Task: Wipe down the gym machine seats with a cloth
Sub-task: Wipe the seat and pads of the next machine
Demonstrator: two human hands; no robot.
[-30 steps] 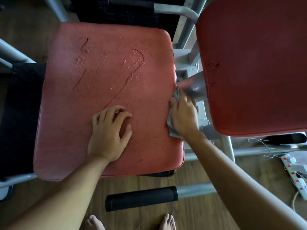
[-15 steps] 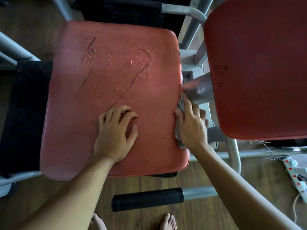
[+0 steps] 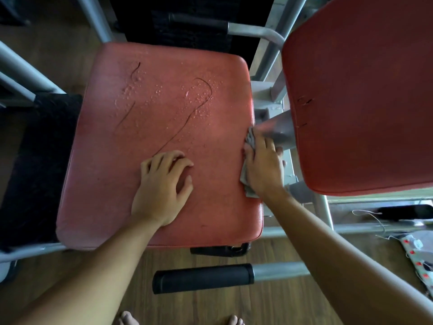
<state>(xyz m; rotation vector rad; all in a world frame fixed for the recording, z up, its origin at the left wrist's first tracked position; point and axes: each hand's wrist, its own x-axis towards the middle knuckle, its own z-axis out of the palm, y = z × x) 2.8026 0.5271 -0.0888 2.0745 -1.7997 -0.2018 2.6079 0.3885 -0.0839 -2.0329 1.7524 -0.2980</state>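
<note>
Seat of a gym machine, red, wiped at its edge.
Right hand curls over the bunched grey cloth, pressing it on that edge; left hand, spread and empty, braces just beside. Droplets lie beyond the left hand: best swept next with firm, overlapping strokes.

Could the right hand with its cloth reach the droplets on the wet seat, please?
Probably yes: the right hand holds the grey cloth at the right edge of the wet seat; the droplets lie farther back on bare padding, with the left hand nearer the front, not between.
</note>
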